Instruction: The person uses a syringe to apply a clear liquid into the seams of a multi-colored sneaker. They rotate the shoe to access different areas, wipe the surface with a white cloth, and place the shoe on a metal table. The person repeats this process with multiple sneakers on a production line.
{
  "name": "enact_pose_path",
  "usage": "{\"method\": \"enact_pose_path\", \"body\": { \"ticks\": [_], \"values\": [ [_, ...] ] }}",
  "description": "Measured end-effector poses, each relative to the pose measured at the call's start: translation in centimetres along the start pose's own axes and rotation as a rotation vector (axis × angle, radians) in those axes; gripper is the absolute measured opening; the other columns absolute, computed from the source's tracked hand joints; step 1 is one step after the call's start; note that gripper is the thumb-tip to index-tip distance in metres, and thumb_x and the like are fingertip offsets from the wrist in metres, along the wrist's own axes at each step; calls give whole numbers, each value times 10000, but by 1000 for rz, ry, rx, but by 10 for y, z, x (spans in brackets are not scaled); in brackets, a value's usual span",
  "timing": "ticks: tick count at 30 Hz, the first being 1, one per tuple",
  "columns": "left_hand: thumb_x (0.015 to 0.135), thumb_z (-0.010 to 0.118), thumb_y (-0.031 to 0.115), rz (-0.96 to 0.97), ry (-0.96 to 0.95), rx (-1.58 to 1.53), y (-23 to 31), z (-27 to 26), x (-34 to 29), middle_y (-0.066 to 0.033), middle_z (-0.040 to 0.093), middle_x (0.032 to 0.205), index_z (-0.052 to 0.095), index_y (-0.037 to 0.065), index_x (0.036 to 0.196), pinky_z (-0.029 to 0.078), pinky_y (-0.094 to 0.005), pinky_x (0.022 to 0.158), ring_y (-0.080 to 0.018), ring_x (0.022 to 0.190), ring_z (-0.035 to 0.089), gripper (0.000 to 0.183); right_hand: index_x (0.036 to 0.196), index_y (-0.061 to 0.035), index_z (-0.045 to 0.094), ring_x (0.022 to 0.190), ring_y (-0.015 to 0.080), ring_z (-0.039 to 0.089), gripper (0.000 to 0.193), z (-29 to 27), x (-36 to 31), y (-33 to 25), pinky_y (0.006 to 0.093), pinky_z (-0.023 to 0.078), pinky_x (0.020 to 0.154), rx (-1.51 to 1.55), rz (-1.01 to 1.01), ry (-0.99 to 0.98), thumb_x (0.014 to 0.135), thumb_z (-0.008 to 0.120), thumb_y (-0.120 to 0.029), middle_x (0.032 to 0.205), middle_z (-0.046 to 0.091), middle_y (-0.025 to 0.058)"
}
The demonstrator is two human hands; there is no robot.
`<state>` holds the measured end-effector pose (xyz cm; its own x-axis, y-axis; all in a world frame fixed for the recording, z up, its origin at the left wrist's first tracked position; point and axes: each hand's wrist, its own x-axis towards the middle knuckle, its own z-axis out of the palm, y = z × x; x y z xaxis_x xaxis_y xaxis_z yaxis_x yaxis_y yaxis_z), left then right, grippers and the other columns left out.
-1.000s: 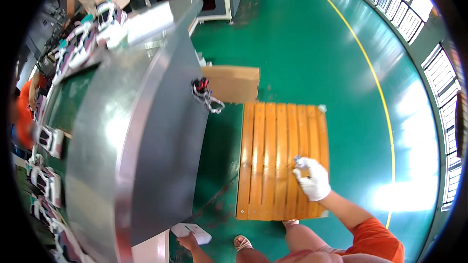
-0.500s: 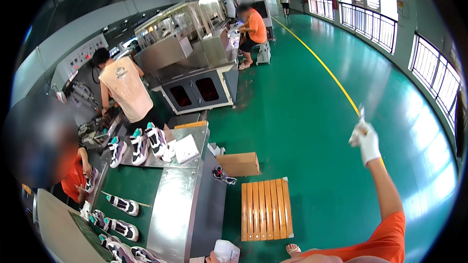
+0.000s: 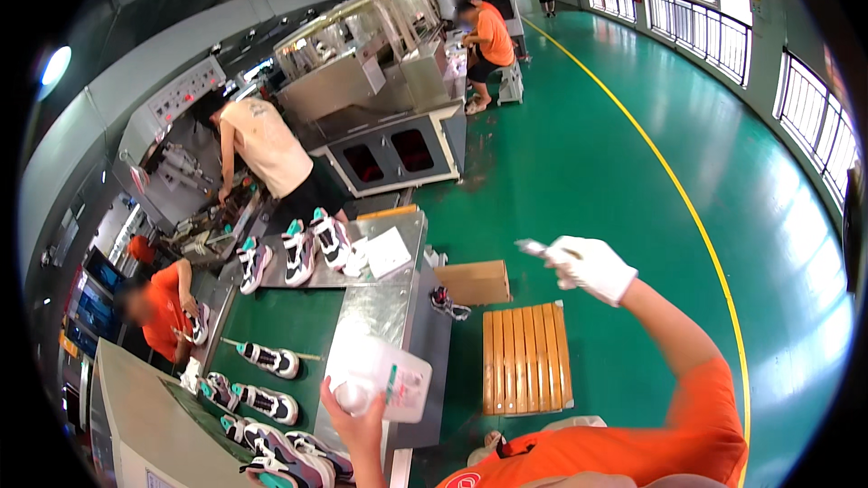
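Our left hand (image 3: 354,416) grips a white plastic bottle (image 3: 380,378) by its neck; our gloved right hand (image 3: 592,267) holds a small brush (image 3: 535,249) raised. We judge dipping comes next, needing them brought together.

Seen from a single head-worn fisheye camera, high above a factory line and angled down and forward. Nearest the lens, at the lower edge: the left hand (image 3: 354,416) gripping a white plastic bottle (image 3: 380,378), and the gloved right hand (image 3: 589,267) raised at mid-frame. Farther out: a steel workbench (image 3: 380,307), a slatted wooden platform (image 3: 526,358), green floor (image 3: 588,145) bending toward the round black rim. Farthest back, machines and other workers. No second view for overlap.
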<state>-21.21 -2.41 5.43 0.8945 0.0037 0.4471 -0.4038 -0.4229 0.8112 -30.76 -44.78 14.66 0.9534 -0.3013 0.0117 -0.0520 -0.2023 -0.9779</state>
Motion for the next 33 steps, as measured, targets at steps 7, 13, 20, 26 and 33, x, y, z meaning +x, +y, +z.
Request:
{"method": "enact_pose_path", "body": {
  "ticks": [7, 13, 20, 26, 33],
  "values": [
    [646, 815, 23, -17, 103, 48, -58, -8, 52, -136, 537, 1192, 400, 30, 1361, 460, -328, 917, -221, 1062, 553, 827, 998, -148, 678, 887, 313, 585, 268, 156, 76, -71, 393, 474, 806, -785, -413, -264, 911, 554, -368, 863, 592, 131],
    [630, 862, 132, -96, 206, 20, -117, -2, 58, -143, 563, 1184, 473, 3, 1281, 458, -360, 931, -247, 1098, 554, 769, 855, -114, 633, 772, 371, 610, 199, 270, 117, -84, 466, 500, 674, -1048, -754, -366, 873, 582, -306, 856, 605, 170],
    [637, 837, 185, 53, 168, 195, -112, -17, 55, -173, 566, 1146, 507, 26, 1203, 445, -425, 920, -355, 1069, 547, 675, 803, -63, 647, 715, 355, 594, 151, 349, 119, -93, 451, 485, 612, -1086, -1046, -582, 797, 657, -213, 810, 556, 181],
    [602, 852, 156, 74, 176, 188, -114, -13, 59, -160, 569, 1165, 505, 35, 1205, 450, -422, 913, -352, 1071, 546, 706, 829, -85, 688, 739, 309, 594, 103, 378, 116, -100, 394, 498, 620, -1198, -1074, -674, 773, 650, -162, 825, 561, 146],
    [578, 866, 158, 87, 190, 212, -116, -13, 60, -159, 573, 1163, 506, 40, 1199, 450, -420, 917, -353, 1071, 548, 727, 782, -115, 696, 761, 283, 593, 78, 392, 126, -95, 374, 477, 617, -1295, -1145, -704, 735, 641, -143, 839, 562, 125]
  ]
}}
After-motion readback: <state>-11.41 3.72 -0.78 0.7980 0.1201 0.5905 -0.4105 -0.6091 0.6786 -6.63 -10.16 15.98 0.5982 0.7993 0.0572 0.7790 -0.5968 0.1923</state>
